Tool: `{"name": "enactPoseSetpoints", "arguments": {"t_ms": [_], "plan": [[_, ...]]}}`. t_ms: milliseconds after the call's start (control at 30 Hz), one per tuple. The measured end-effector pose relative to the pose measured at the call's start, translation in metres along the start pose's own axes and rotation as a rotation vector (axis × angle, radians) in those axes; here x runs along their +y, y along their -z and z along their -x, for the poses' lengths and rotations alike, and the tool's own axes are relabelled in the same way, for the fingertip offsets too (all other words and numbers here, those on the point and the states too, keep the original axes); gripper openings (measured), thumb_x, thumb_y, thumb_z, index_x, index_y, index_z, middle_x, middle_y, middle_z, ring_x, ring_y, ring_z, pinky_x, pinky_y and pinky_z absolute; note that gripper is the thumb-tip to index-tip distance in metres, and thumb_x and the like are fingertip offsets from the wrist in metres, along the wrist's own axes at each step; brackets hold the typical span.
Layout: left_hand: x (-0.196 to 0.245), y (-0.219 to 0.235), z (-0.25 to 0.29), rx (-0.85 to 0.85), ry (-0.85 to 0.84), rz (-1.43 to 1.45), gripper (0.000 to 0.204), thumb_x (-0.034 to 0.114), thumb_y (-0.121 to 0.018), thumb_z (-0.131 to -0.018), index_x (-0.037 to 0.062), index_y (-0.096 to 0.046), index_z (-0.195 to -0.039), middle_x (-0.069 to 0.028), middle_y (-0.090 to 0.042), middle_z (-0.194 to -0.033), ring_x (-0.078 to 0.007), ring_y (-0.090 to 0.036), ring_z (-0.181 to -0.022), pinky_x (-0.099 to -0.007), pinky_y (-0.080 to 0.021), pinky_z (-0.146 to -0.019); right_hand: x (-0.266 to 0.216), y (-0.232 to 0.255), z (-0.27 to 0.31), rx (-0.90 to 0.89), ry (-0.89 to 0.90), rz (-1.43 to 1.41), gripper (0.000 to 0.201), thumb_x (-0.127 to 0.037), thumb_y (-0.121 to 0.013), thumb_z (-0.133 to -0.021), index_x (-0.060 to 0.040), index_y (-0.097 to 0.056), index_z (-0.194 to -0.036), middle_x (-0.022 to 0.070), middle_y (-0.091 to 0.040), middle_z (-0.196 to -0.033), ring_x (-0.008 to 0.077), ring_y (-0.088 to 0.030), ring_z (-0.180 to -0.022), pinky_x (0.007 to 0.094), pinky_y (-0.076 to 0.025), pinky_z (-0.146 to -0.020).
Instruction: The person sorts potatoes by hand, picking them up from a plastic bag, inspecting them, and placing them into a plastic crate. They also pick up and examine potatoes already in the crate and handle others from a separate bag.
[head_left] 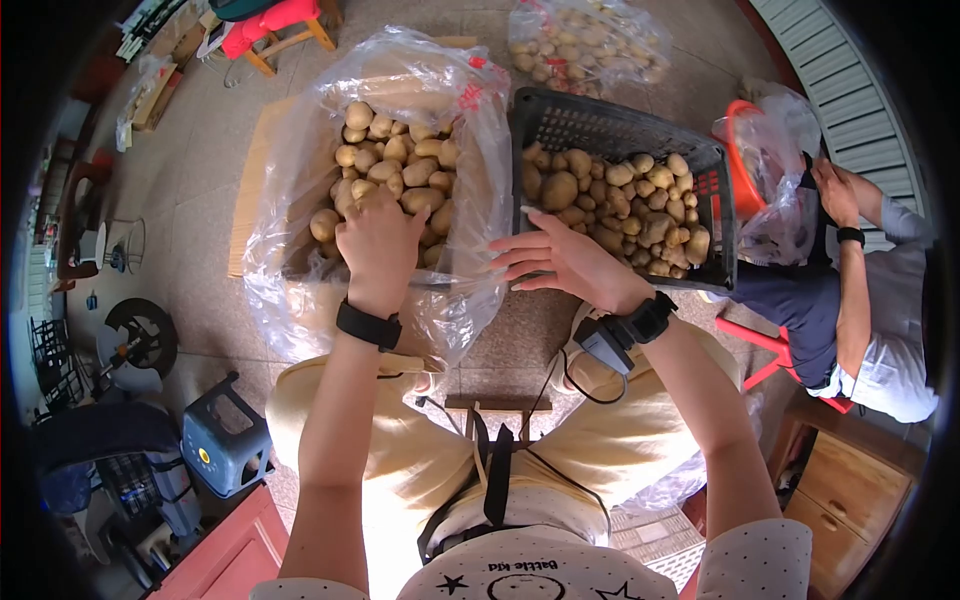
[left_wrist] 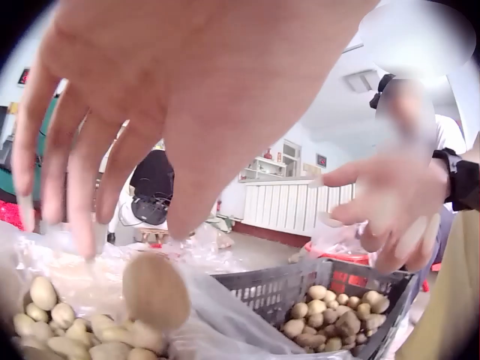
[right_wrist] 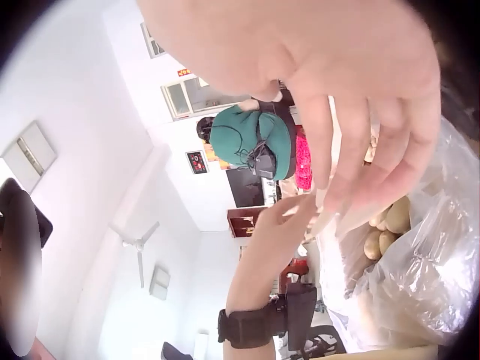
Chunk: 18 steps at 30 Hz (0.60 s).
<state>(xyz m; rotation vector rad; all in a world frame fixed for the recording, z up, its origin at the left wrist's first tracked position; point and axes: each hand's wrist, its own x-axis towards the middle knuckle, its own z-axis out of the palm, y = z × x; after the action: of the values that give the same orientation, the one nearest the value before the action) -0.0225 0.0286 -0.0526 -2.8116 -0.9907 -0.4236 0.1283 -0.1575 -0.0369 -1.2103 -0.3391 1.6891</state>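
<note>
My left hand (head_left: 380, 245) is over the potatoes (head_left: 395, 155) in a cardboard box lined with a clear plastic bag (head_left: 285, 215). In the left wrist view its fingers point down, nearly straight and spread. Just beneath the thumb a blurred potato (left_wrist: 156, 291) shows above the heap, apart from the fingertips. My right hand (head_left: 580, 262) hovers at the near left corner of a black plastic crate (head_left: 618, 118), fingers extended toward the bag and nothing in its grasp. Smaller potatoes (head_left: 650, 205) fill much of that crate.
Behind the crate lies another clear bag of potatoes (head_left: 585, 45). To the right stands an orange-red tub (head_left: 740, 160) with plastic over it, beside a seated person (head_left: 880, 300). A blue stool (head_left: 225, 435) is at the left, and a wooden cabinet (head_left: 845, 500) at the lower right.
</note>
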Motion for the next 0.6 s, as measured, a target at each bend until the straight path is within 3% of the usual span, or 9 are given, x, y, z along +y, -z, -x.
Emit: {"name": "enactPoseSetpoints", "arguments": {"t_ms": [67, 200, 333, 400, 433, 467, 567, 600], "plan": [[0.007, 0.007, 0.007, -0.261, 0.030, 0.040, 0.030, 0.034, -0.061, -0.083, 0.0038, -0.061, -0.089, -0.0141, -0.064, -0.074, -0.0311, -0.064, -0.073, -0.0424, -0.052, -0.062, 0.006, 0.006, -0.001, 0.072, 0.060, 0.147, 0.063, -0.049, -0.027, -0.099, 0.0004, -0.061, -0.116, 0.0104, -0.063, -0.114, 0.0159, -0.057, -0.099, 0.0301, -0.045, -0.091], [0.024, 0.017, 0.013, -0.292, -0.104, 0.252, 0.029, 0.032, -0.060, -0.085, 0.0045, -0.063, -0.095, -0.0121, -0.065, -0.077, -0.0308, -0.064, -0.075, -0.0408, -0.051, -0.065, 0.014, 0.009, -0.003, 0.117, 0.123, 0.334, 0.060, -0.046, -0.031, -0.099, 0.0016, -0.068, -0.103, 0.0100, -0.067, -0.105, 0.0153, -0.059, -0.094, 0.0291, -0.048, -0.087], [0.032, 0.028, 0.009, -0.322, -0.147, 0.394, 0.029, 0.032, -0.062, -0.083, 0.0054, -0.063, -0.094, -0.0132, -0.065, -0.080, -0.0300, -0.064, -0.074, -0.0390, -0.052, -0.061, 0.019, 0.015, -0.003, 0.167, 0.103, 0.455, 0.062, -0.046, -0.031, -0.099, 0.0021, -0.071, -0.092, 0.0076, -0.071, -0.087, 0.0171, -0.063, -0.078, 0.0279, -0.050, -0.079], [0.032, 0.031, 0.007, -0.344, -0.136, 0.385, 0.030, 0.030, -0.059, -0.085, 0.0052, -0.064, -0.102, -0.0121, -0.066, -0.081, -0.0313, -0.064, -0.077, -0.0394, -0.050, -0.067, 0.023, 0.039, -0.010, 0.253, 0.116, 0.675, 0.063, -0.048, -0.032, -0.099, -0.0005, -0.072, -0.087, 0.0092, -0.071, -0.082, 0.0172, -0.063, -0.074, 0.0275, -0.051, -0.072], [0.032, 0.033, 0.006, -0.346, -0.134, 0.393, 0.030, 0.030, -0.059, -0.085, 0.0052, -0.064, -0.102, -0.0121, -0.066, -0.081, -0.0313, -0.064, -0.077, -0.0394, -0.050, -0.067, 0.018, 0.047, -0.007, 0.424, 0.193, 0.851, 0.054, -0.042, -0.038, -0.096, -0.0094, -0.074, -0.073, 0.0120, -0.065, -0.061, 0.0253, -0.059, -0.055, 0.0327, -0.051, -0.061], [0.032, 0.035, 0.005, -0.338, -0.141, 0.358, 0.030, 0.030, -0.060, -0.085, 0.0050, -0.064, -0.102, -0.0125, -0.065, -0.082, -0.0317, -0.064, -0.078, -0.0394, -0.050, -0.068, 0.011, 0.057, -0.002, 0.570, 0.109, 1.061, 0.049, -0.039, -0.040, -0.094, -0.0111, -0.074, -0.072, 0.0114, -0.064, -0.058, 0.0298, -0.061, -0.056, 0.0336, -0.052, -0.064], [0.034, 0.032, 0.006, -0.284, -0.164, 0.339, 0.028, 0.029, -0.061, -0.083, 0.0048, -0.063, -0.099, -0.0121, -0.064, -0.082, -0.0304, -0.063, -0.078, -0.0389, -0.051, -0.066, 0.000, 0.093, 0.010, 0.679, 0.114, 1.181, 0.048, -0.039, -0.042, -0.093, -0.0087, -0.073, -0.072, 0.0112, -0.066, -0.063, 0.0318, -0.063, -0.062, 0.0362, -0.052, -0.066], [0.035, 0.031, 0.007, -0.241, -0.194, 0.347, 0.027, 0.028, -0.063, -0.082, 0.0050, -0.063, -0.095, -0.0113, -0.064, -0.081, -0.0287, -0.064, -0.077, -0.0384, -0.052, -0.063, 0.005, 0.115, 0.008, 0.747, 0.041, 1.205, 0.047, -0.040, -0.043, -0.092, -0.0073, -0.072, -0.074, 0.0111, -0.067, -0.066, 0.0311, -0.064, -0.064, 0.0369, -0.052, -0.067]]}}
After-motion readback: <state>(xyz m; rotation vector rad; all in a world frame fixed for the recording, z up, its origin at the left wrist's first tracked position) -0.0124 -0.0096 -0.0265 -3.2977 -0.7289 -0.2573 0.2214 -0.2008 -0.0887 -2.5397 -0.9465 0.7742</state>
